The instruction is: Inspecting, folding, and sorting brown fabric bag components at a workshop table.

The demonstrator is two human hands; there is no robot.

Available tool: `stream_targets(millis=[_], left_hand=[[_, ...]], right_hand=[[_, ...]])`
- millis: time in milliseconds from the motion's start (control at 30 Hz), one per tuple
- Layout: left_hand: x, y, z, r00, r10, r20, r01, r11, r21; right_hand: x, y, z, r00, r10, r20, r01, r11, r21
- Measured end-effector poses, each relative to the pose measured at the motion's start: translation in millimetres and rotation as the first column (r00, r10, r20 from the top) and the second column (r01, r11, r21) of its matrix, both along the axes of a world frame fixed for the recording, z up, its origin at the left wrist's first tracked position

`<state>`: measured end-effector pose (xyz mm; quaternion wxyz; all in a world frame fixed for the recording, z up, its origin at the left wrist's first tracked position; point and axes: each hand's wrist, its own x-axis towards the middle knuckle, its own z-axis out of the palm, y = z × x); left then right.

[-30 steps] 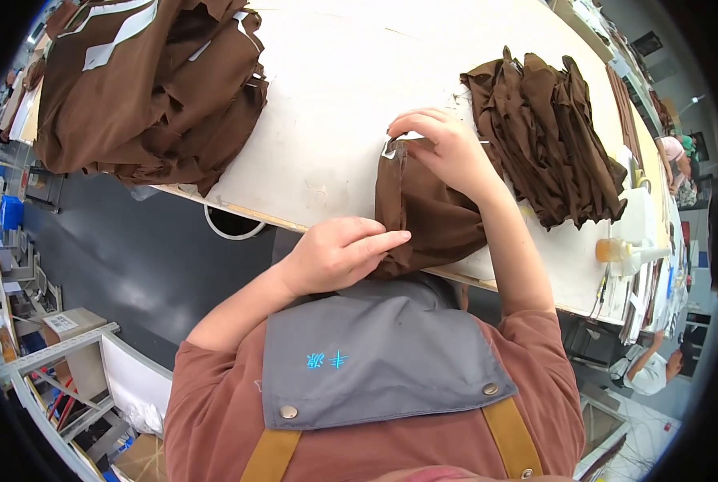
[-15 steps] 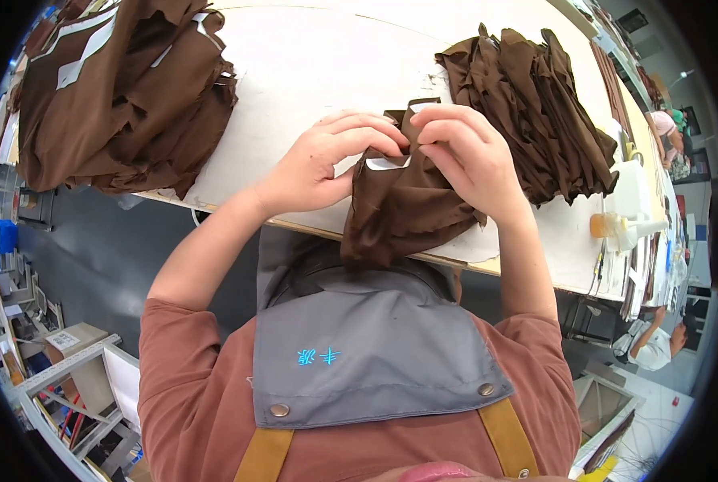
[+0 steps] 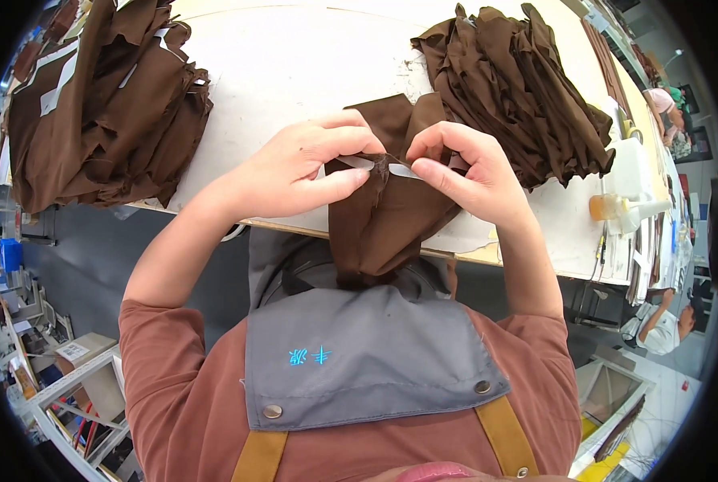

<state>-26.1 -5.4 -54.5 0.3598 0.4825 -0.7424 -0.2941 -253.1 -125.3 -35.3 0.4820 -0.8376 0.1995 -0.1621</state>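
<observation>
A piece of brown fabric (image 3: 391, 225) lies over the front edge of the table, its lower end hanging down in front of my apron. White strips (image 3: 405, 171) show along a raw, frayed edge in its middle. My left hand (image 3: 302, 169) pinches the fabric between thumb and fingers on the left of this edge. Just to the right, my right hand (image 3: 483, 181) pinches it with thumb and forefinger. A small gap separates the fingertips of the two hands.
A heap of brown fabric pieces with white strips (image 3: 106, 112) sits at the left. Another brown fabric pile (image 3: 519, 96) lies at the right. A bottle with amber liquid (image 3: 608, 207) stands near the right table edge. People work farther right.
My left hand has moved slightly left and its thumb now lies across the frayed edge. The fabric is spread wider, with more of it lying on the table beyond my hands.
</observation>
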Motion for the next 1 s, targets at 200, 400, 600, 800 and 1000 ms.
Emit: stream_targets(millis=[200, 400, 600, 800, 1000], left_hand=[[-15, 2, 12, 0.991, 0.129, -0.044, -0.124, 0.987, 0.106], [-17, 7, 8, 0.968, 0.234, 0.088, -0.228, 0.971, -0.072], [-14, 16, 10, 0.978, 0.195, -0.07, -0.198, 0.98, -0.037], [-12, 20, 6, 0.967, 0.153, -0.203, -0.129, 0.983, 0.128], [-12, 22, 2, 0.936, 0.135, -0.326, -0.07, 0.977, 0.204]], right_hand=[[0, 6, -3, 0.997, 0.05, 0.054, -0.038, 0.977, -0.211], [-2, 16, 0, 0.999, -0.025, 0.031, 0.033, 0.958, -0.283], [-2, 21, -5, 0.995, -0.043, 0.086, 0.05, 0.994, -0.092], [0, 29, -2, 0.998, -0.01, 0.062, 0.004, 0.996, 0.087], [3, 35, 6, 0.999, -0.004, 0.037, -0.004, 0.975, 0.224]])
